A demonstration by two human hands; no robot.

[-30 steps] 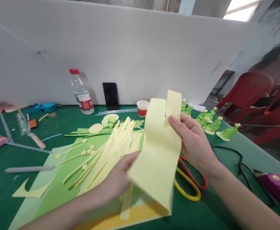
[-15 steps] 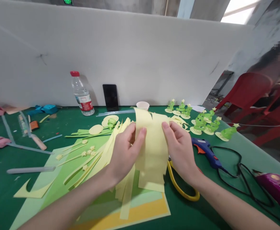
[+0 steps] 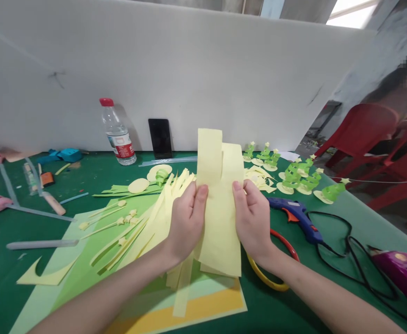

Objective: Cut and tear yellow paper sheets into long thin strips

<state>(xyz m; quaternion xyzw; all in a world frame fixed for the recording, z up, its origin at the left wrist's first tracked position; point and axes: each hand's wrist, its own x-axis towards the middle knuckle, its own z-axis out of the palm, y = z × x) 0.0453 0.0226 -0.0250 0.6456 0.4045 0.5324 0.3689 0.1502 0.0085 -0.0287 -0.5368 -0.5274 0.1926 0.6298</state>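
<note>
Pale yellow paper [image 3: 220, 218] stands upright before me, with a slit running down from its top edge between two flaps. My left hand [image 3: 187, 220] pinches its left edge, thumb on the near face. My right hand [image 3: 254, 221] grips the right edge the same way. The left flap rises higher than the right one. Under and behind my left hand lie pale yellow strips [image 3: 156, 218] on stacked green paper [image 3: 81, 260]. Scissors with a yellow and red handle [image 3: 269, 280] lie partly hidden beneath my right hand.
A blue glue gun [image 3: 299, 218] with a black cord and a purple tool [image 3: 398, 266] lie at right. Small green paper trees [image 3: 294, 176] stand behind them. A water bottle [image 3: 118, 134] and a phone [image 3: 160, 138] are by the white board [image 3: 189, 69]. A person sits far right.
The paper's left flap now stands much higher above my hands, and the slit is longer. My right hand has shifted slightly left, uncovering the scissors' red handle part.
</note>
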